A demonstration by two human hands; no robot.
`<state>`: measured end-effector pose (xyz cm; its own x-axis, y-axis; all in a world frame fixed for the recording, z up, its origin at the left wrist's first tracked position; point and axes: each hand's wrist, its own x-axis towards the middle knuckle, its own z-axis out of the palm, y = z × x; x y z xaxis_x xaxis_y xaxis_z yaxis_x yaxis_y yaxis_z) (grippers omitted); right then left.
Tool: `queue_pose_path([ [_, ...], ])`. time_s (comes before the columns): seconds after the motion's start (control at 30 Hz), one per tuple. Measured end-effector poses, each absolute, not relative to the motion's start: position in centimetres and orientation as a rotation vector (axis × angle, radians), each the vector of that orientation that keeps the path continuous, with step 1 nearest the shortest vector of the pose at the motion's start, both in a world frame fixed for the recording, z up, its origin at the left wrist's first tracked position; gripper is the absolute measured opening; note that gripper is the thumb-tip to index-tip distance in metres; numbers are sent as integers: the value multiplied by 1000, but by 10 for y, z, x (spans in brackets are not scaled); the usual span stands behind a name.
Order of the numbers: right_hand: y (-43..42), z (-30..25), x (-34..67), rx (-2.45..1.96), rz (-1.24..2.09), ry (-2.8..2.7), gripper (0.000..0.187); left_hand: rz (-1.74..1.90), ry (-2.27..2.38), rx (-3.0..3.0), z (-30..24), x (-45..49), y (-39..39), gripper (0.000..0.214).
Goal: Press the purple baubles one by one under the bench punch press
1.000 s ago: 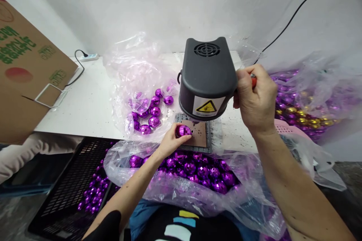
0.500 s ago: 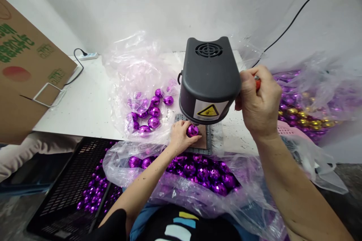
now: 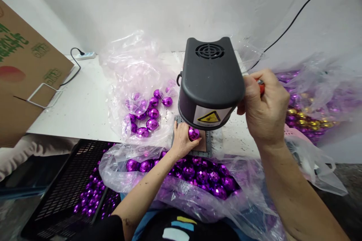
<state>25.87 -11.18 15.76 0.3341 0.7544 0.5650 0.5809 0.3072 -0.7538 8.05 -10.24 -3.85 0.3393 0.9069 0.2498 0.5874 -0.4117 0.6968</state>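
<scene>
Between the thumb and fingers of my left hand [image 3: 182, 140] is a shiny purple faceted ball [image 3: 194, 133]. It sits over a brown pad in a grey frame [image 3: 208, 148], just under the front edge of a black press machine [image 3: 212, 79]. A yellow warning label [image 3: 209, 116] marks the machine's front. My right hand [image 3: 264, 107] is wrapped around a red-tipped lever handle [image 3: 261, 87] on the machine's right side. The machine's lower parts are hidden beneath its cover.
Loose purple balls [image 3: 152, 124] lie on clear plastic at the left. An open plastic bag [image 3: 181, 190] of purple balls spans the front edge. A black crate [image 3: 56, 196] stands lower left, a cardboard box [image 3: 25, 79] far left. Purple and gold beads [image 3: 305, 118] lie right.
My right hand has moved slightly right and down with the lever handle. My left hand and the ball sit slightly lower in the picture; the camera view has shifted a little.
</scene>
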Motion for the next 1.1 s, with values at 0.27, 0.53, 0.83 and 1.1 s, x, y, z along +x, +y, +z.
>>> queue_pose_path([
  [0.27, -141, 124, 255, -1243, -204, -1420, 15, 845, 1301, 2037, -39, 82, -104, 34],
  [0.53, -178, 68, 255, -1213, -382, -1568, 8, 885, 1245, 1918, -35, 82, -105, 43],
  [0.83, -186, 57, 253, -1356, -427, -1624, 8, 856, 1285, 1921, -35, 82, -106, 39],
  [1.1, -187, 57, 250, -1321, -427, -1709, 15, 830, 1320, 2026, -42, 82, -105, 37],
])
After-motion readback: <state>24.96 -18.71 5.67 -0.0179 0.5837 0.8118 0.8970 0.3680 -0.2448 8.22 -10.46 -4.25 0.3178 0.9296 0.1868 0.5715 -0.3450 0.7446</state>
